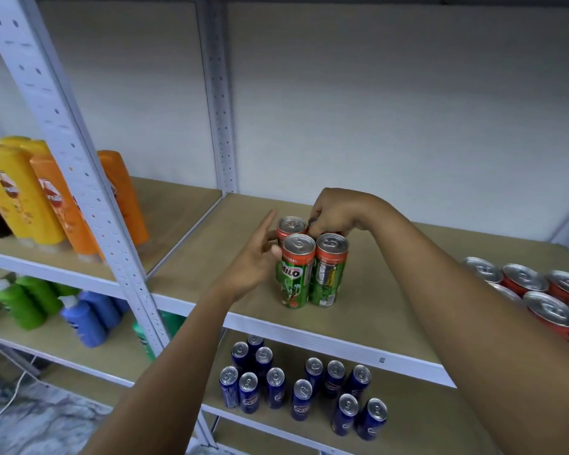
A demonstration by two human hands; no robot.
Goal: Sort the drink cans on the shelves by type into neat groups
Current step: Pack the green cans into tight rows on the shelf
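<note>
Four green cans [296,270] stand upright, touching in a tight square, on the upper shelf [391,310]. The right hand [334,215] reaches over from behind, its fingers curled round the top of the back-right can, which it mostly hides. The left hand [255,257] has straight, relaxed fingers resting against the left side of the group. Red cans [539,297] cluster at the shelf's right edge, well apart. Blue cans [303,385] stand in loose groups on the lower shelf [418,418]. Yellow and orange bottles [33,198] fill the neighbouring bay.
</note>
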